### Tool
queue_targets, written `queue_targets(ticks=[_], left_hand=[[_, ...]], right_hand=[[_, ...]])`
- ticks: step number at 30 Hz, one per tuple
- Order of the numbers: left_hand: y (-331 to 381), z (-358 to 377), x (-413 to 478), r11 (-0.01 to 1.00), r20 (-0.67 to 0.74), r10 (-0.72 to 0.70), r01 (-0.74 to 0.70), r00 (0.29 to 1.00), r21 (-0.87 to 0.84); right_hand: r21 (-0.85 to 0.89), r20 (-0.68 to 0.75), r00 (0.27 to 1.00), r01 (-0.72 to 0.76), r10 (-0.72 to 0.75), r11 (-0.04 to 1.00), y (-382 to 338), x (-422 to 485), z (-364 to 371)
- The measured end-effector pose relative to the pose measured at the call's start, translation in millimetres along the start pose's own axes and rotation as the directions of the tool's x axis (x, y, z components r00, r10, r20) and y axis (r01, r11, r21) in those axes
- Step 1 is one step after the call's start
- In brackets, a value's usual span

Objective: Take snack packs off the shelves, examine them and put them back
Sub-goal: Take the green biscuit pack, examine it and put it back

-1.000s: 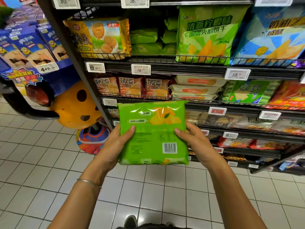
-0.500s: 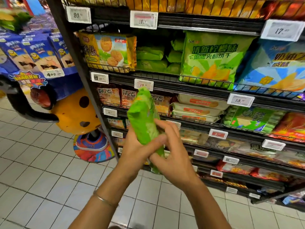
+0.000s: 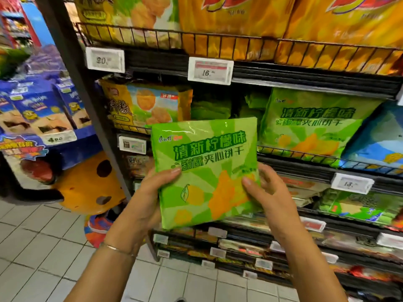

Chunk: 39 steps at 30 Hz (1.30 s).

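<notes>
The green snack pack (image 3: 207,171) is off the shelf and held front-up before the shelves (image 3: 305,81), so the examining looks underway and the return is not yet done. Its print reads 清新柠檬味 and 夹心饼干, matching the pack (image 3: 309,125) on the shelf behind. The left hand (image 3: 148,197) and right hand (image 3: 268,192) close their fingers on its lower edges. Price tags (image 3: 210,70) show 16, 20, 18.

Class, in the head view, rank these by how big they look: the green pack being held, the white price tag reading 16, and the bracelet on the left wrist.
1. Green pack, though nearness to the camera flatters it.
2. Price tag reading 16.
3. Bracelet, a thin band.
</notes>
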<state>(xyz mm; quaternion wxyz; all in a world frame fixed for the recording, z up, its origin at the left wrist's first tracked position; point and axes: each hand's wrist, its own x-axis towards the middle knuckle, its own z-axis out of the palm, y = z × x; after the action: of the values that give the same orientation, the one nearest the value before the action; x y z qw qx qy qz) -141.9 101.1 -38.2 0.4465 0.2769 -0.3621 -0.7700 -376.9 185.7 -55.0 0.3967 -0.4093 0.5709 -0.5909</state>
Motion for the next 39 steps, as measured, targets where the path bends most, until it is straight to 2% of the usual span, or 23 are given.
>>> queue_targets(ticks=[2,4,6,8,10,13,15,17,19,22,26,29,35,39], left_hand=[[15.5,8.1,32.9,0.995,-0.052,0.024,-0.018,0.998,0.098],[27.6,16.7,63.2,0.939,-0.122,0.144,-0.097,0.982,0.33],[35.3,24.3,85.3,0.8,-0.13,0.29,-0.165,0.948,0.577],[40.1,27.7,99.0,0.675,-0.049,0.353,-0.218,0.934,0.705],[46.7,29.3,106.1,0.497,0.072,0.422,-0.297,0.904,0.815],[58.3,31.0,110.0,0.068,0.202,0.556,-0.286,0.806,0.956],[63.3,36.2,110.7,-0.079,0.212,0.63,-0.211,0.747,0.974],[66.9,43.7,111.4,-0.174,0.247,0.662,-0.176,0.707,0.969],[71.5,49.8,113.1,-0.196,0.255,0.661,-0.166,0.705,0.967],[78.6,56.2,116.3,-0.073,0.174,0.651,-0.168,0.739,0.983],[79.6,58.5,119.7,0.031,0.132,0.655,-0.201,0.744,0.979],[75.4,61.6,119.9,0.082,0.113,0.663,-0.222,0.74,0.972],[61.6,74.0,127.2,0.082,0.082,0.678,-0.186,0.73,0.979],[55.9,78.0,134.8,0.096,0.064,0.655,-0.167,0.753,0.981]], right_hand=[[-0.056,-0.075,0.996,0.034,-0.038,0.998,-5.2,21.5,8.2],[-0.081,-0.189,0.979,0.063,-0.077,0.995,-9.0,37.9,15.5],[-0.062,-0.299,0.948,0.092,-0.106,0.994,-12.6,51.0,18.6],[-0.07,-0.384,0.912,0.128,-0.145,0.989,-13.6,62.3,18.8],[-0.095,-0.463,0.87,0.143,-0.171,0.985,-15.5,70.6,19.4],[-0.145,-0.525,0.826,0.15,-0.205,0.978,-13.2,80.6,23.3],[-0.187,-0.524,0.812,0.184,-0.256,0.965,-11.5,86.6,28.2],[-0.228,-0.518,0.799,0.216,-0.306,0.95,-12.8,93.6,33.1],[-0.262,-0.511,0.795,0.219,-0.328,0.94,-17.6,102.3,36.9],[-0.362,-0.484,0.797,0.195,-0.362,0.912,-27.6,112.6,41.7],[-0.583,-0.475,0.724,0.168,-0.501,0.795,-36.3,117.4,48.3],[-0.605,-0.508,0.69,0.14,-0.515,0.784,-44.1,118.4,46.8],[-0.598,-0.5,0.706,0.138,-0.502,0.79,-60.8,119.4,47.8],[-0.586,-0.485,0.746,0.11,-0.457,0.803,-62.8,117.3,49.7]])
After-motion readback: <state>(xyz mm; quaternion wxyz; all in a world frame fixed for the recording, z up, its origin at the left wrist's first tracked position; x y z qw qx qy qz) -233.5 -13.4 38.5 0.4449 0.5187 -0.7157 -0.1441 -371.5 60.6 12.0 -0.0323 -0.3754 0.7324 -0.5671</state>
